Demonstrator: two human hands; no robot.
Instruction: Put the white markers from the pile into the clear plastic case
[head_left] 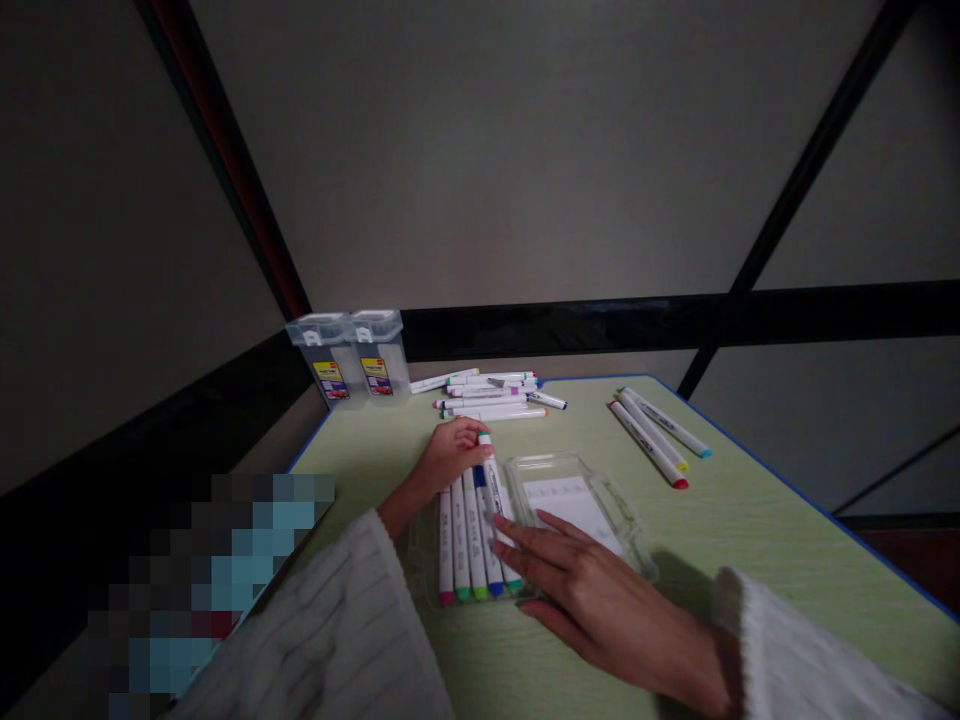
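A clear plastic marker case point(592, 480) lies open on the green table point(750, 540). Several white markers point(466, 540) with coloured ends lie side by side in its left half. My left hand point(446, 458) curls over the top ends of these markers, its fingers closed on the rightmost one, a teal-capped marker point(492, 478). My right hand point(600, 600) rests flat, fingers stretched out, its fingertips touching the same marker near the middle. The case's right half holds a white paper insert point(566, 500).
A heap of several loose markers point(491, 393) lies at the table's far side. Three more markers point(656, 432) lie at the right. Two upright clear boxes point(352, 358) with labels stand at the far left corner. A blurred patch covers the lower left.
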